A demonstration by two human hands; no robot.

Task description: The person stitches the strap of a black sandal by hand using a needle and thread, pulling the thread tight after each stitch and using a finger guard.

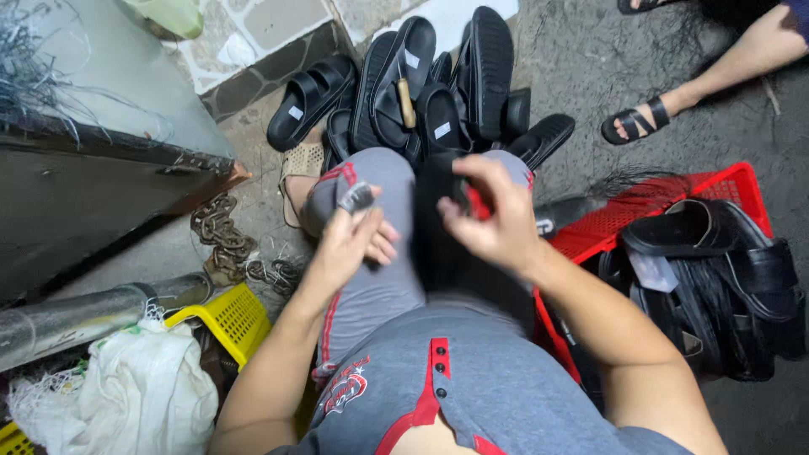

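My left hand rests over my left knee, fingers curled around a small dark grey piece at the thumb. My right hand is closed on a small tool with a red handle, pressed against a black sandal that lies between my knees in grey trousers. The sandal is blurred and mostly hidden by my hands. Just beyond my knees is a heap of black sandals.
A red plastic crate at my right holds more black sandals. A yellow basket, a white bag, a metal pipe and a rusty chain lie left. Another person's sandalled foot is at upper right.
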